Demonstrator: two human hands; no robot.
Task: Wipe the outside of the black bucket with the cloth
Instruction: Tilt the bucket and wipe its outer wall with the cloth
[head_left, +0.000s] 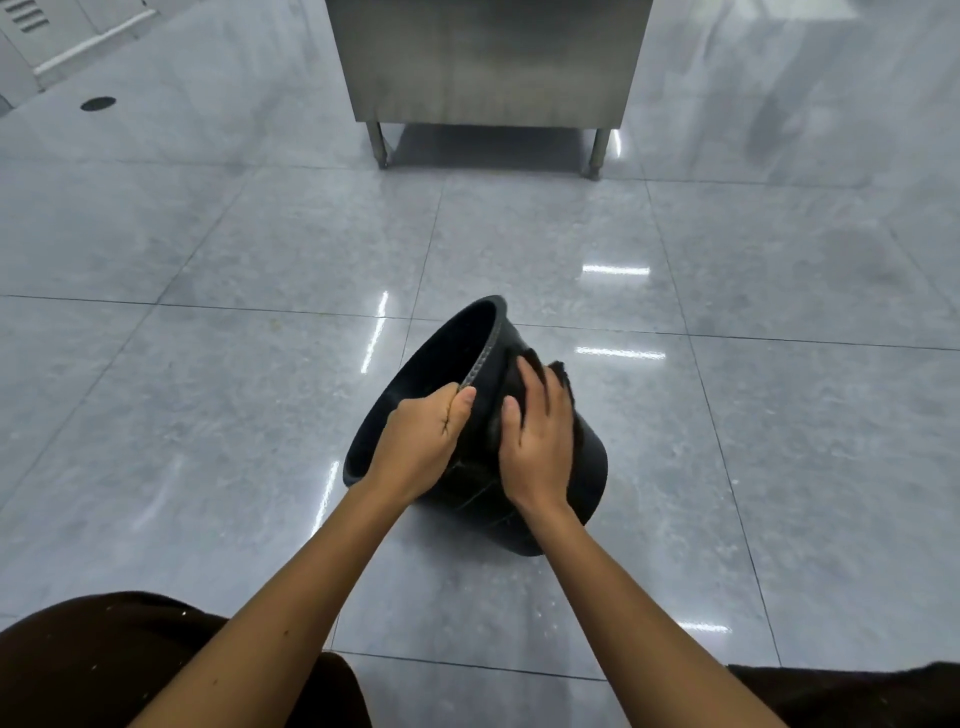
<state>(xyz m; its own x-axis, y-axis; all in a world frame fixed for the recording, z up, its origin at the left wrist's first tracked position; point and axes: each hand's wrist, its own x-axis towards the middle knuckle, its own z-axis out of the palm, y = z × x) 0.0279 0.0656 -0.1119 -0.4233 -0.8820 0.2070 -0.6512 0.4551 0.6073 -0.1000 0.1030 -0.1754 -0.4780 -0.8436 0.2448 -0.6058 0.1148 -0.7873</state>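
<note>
I've got the black bucket (470, 415) tipped on the tiled floor (208, 415), mouth facing away to my left, so its outer wall turns up toward me. My left hand (421, 441) is pinching the near rim, thumb outside and fingers curled in, probably to stop it rolling. My right hand (535, 436) lies flat, fingers spread, pressing the dark cloth (561, 371) against the side. A steel cabinet (488, 57) stands well beyond. I reckon the wiping is under way.

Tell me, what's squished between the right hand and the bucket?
The dark cloth, pressed by the right hand against the bucket wall, in the head view.
</note>
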